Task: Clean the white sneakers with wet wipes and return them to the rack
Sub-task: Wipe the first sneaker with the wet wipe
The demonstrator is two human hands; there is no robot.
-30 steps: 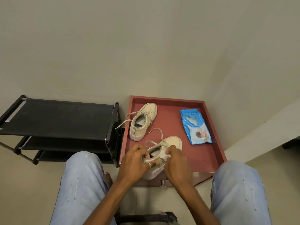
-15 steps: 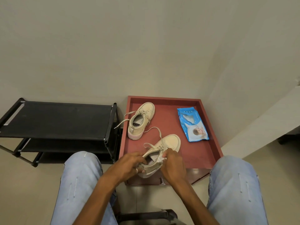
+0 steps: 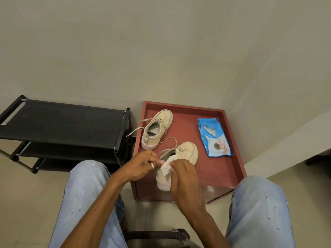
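Observation:
Two off-white sneakers sit on a red tray-topped table. The far sneaker stands alone near the tray's back left, its laces trailing. The near sneaker lies at the front, heel toward me. My left hand grips its collar at the heel opening. My right hand pinches a white wet wipe against the sneaker's heel side and hides part of the heel. A blue wet-wipe pack lies flat on the tray's right side.
A black shoe rack with several bare shelves stands to the left of the tray, against the wall. My knees in light jeans frame the table's front. A white ledge runs along the right.
The wipe has come out onto the outer heel side of the near sneaker, and my left hand has shifted its hold at the collar. The sneaker has turned slightly.

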